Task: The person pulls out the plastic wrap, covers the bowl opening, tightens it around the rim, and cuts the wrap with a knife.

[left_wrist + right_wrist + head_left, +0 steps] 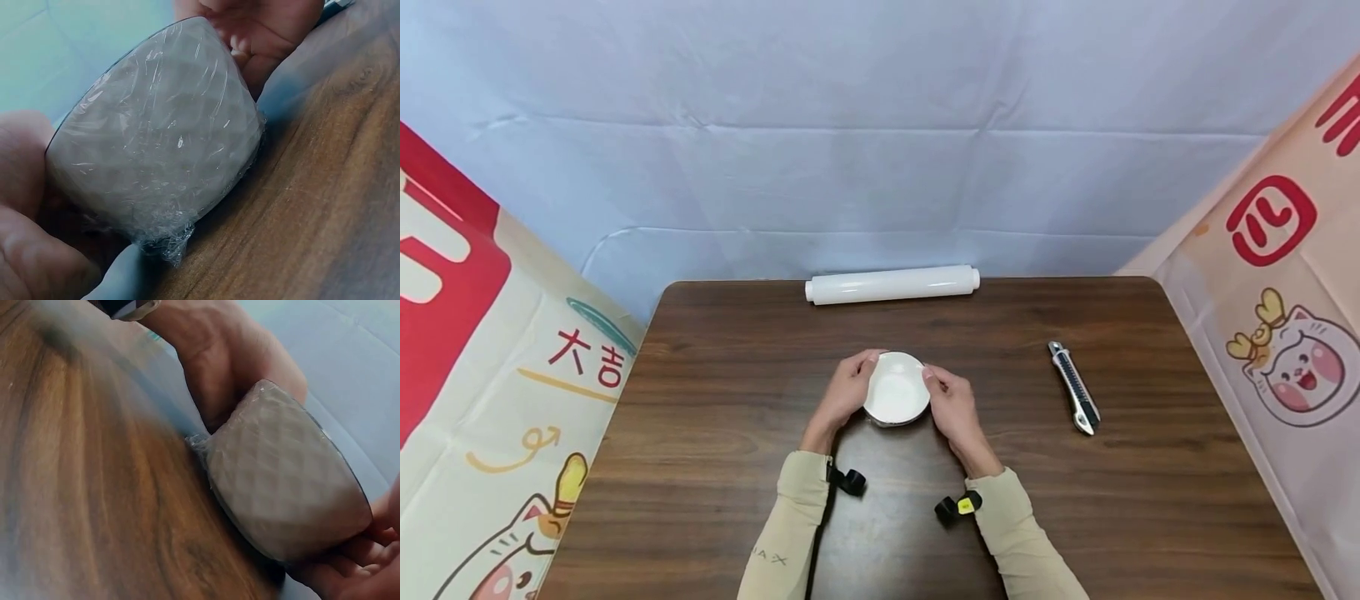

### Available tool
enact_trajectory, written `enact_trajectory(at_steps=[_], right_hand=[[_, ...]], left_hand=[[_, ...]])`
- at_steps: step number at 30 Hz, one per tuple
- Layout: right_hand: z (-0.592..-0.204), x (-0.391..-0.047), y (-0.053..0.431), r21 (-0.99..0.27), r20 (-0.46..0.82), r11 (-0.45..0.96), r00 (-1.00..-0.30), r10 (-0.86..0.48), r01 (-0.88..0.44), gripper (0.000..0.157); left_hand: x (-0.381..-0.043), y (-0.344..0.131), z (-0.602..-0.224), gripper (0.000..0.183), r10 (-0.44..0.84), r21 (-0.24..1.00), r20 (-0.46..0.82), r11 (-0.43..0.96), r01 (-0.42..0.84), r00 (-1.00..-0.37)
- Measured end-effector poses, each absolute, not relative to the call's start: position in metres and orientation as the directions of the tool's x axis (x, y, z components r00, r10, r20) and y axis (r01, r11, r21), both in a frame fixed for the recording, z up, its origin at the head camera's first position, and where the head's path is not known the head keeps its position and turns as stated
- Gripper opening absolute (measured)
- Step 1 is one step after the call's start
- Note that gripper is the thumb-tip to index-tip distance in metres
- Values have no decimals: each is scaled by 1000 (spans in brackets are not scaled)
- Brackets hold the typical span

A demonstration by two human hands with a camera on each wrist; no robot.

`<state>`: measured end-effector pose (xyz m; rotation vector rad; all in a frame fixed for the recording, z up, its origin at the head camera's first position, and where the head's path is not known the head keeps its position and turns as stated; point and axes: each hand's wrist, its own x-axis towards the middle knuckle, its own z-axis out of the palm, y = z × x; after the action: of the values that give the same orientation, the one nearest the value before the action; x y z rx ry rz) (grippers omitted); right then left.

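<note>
A white bowl (897, 389) with a dark rim line stands in the middle of the table, wrapped in clear cling film. My left hand (848, 389) grips its left side, thumb at the rim. On the opposite side, my right hand (952, 406) holds the rim with its thumb on top and fingers below. The left wrist view shows the quilted outer wall of the bowl (162, 125) under wrinkled film, with a crumpled bunch of film (165, 240) near the base. The same bunched film (197, 444) sticks out beside the base in the right wrist view.
A roll of cling film (892, 285) lies along the back edge of the brown wooden table (722, 500). To the right rests a utility knife (1073, 388). Fabric backdrops (865, 167) enclose the back and both sides.
</note>
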<state>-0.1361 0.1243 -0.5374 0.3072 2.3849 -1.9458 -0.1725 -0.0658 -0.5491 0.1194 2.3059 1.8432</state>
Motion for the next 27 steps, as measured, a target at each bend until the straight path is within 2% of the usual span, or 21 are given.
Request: enact_trajectory(at_steps=[6, 12, 16, 21, 27], right_hand=[[-537, -135, 125, -977, -149, 130, -974, 173, 172, 28], [-535, -136, 127, -986, -96, 114, -974, 203, 121, 22], [-536, -135, 129, -946, -145, 260, -969, 202, 196, 30], [-536, -136, 130, -848, -223, 472, -971, 90, 239, 51], [-534, -142, 135, -821, -232, 540, -972, -20, 185, 57]], left_hand=[[-168, -65, -548, 37, 147, 972, -106, 224, -72, -983], [-166, -67, -540, 39, 176, 964, -156, 241, -111, -972], [-169, -71, -536, 42, 197, 949, -187, 291, -124, -962], [-169, -71, -538, 49, 151, 887, -172, 453, -87, -973], [-168, -61, -534, 50, 52, 785, -53, 620, -9, -997]])
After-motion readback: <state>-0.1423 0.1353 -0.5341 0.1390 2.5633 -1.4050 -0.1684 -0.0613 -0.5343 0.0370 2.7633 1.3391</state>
